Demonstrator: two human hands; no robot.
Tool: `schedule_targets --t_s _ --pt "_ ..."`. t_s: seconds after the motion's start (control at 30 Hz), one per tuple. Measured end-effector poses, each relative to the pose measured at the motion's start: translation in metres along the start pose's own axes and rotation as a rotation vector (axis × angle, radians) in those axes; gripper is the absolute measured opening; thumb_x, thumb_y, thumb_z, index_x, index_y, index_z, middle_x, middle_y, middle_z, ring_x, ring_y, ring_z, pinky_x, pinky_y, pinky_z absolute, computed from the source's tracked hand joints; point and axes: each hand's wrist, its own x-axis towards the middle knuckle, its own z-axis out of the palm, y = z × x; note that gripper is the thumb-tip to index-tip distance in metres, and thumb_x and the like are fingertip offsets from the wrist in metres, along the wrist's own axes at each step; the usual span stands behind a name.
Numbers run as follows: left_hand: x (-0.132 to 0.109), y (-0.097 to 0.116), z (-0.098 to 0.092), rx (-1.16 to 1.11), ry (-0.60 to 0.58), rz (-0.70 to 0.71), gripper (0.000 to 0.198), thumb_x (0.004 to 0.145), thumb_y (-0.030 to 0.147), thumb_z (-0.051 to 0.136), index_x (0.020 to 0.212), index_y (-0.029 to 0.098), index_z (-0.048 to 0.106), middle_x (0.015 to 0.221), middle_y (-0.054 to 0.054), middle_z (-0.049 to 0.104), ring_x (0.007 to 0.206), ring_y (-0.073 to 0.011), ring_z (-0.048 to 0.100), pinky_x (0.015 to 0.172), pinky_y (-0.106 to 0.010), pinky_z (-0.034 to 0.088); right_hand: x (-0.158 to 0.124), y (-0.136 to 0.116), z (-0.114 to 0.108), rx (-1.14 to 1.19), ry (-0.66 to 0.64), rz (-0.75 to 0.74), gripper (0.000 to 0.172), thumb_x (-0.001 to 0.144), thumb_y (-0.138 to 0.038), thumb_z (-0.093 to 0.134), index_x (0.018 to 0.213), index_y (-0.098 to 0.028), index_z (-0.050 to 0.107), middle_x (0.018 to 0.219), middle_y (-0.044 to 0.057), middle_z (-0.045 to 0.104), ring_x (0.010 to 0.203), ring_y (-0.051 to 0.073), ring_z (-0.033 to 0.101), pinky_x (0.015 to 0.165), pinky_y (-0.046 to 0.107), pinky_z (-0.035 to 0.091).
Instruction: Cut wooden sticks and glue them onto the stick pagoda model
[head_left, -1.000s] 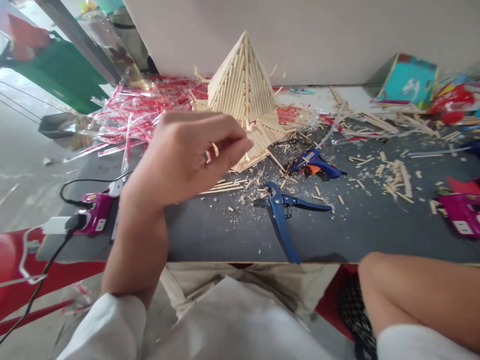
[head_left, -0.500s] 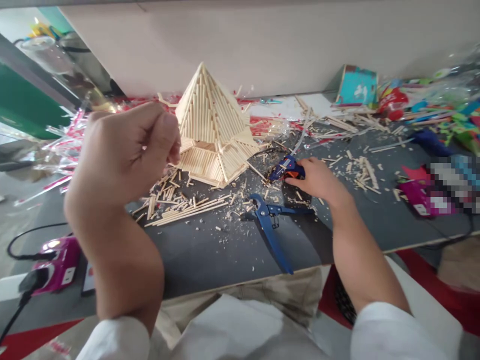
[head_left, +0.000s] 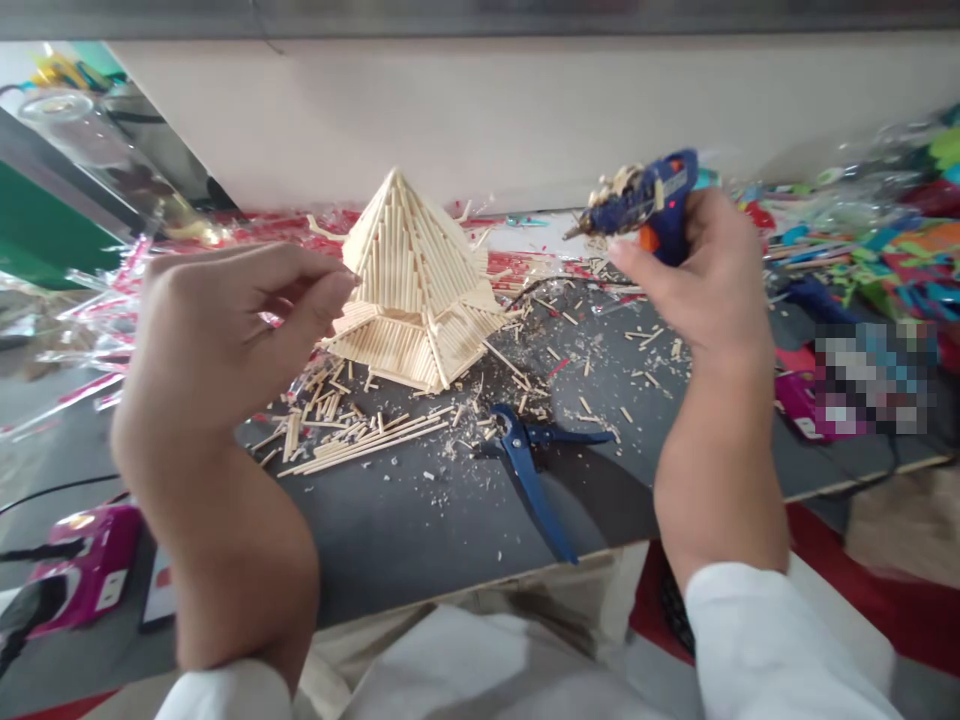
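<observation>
My right hand (head_left: 712, 260) is wrapped round a blue hot glue gun (head_left: 649, 208), held up above the table with its nozzle pointing left. Bits of wood and debris cling to the gun's front. On the left, my left hand (head_left: 232, 330) is raised with thumb and fingertips pinched together; whatever they hold, if anything, is too small to make out. Just beyond those fingertips stands a pointed model of thin wooden sticks (head_left: 409, 270), with a flared lower tier. A blue pipe cutter (head_left: 529, 480) lies on the table between my hands, its handles apart.
Loose sticks (head_left: 367, 445) and cut scraps litter the dark table (head_left: 420, 540). Purple power strips (head_left: 94, 560) with black plugs and cables lie at the left; another sits at the right. Red and clear plastic wrappers (head_left: 127, 310) pile up behind. The wall closes off the back.
My right hand has lifted the glue gun off the table, up and to the right. My left hand has moved slightly left, its fingers now stretched into a pinch. The view has shifted slightly.
</observation>
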Motion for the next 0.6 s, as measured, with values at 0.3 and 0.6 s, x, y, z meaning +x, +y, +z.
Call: schedule_targets --t_s 0.3,0.6 --pt "-0.003 0.001 0.002 0.003 -0.026 0.023 0.012 0.086 0.033 0.079 0.096 0.029 0.083 0.087 0.005 0.08 0.069 -0.0118 0.068 0.06 -0.027 0.048 0.025 -0.036 0.012 -0.28 0.206 -0.162 0.031 0.08 -0.026 0.076 0.11 -0.02 0.072 0.097 0.007 0.074 0.086 0.025 0.064 0.08 0.036 0.05" --pt "-0.003 0.008 0.009 -0.005 -0.086 -0.075 0.018 0.084 0.037 0.081 0.1 0.028 0.085 0.088 0.0 0.082 0.065 -0.0183 0.069 0.058 -0.036 0.053 0.024 -0.034 0.013 -0.391 0.082 -0.169 0.038 0.087 -0.026 0.073 0.124 -0.024 0.069 0.117 0.009 0.075 0.108 0.031 0.068 0.095 0.041 0.051"
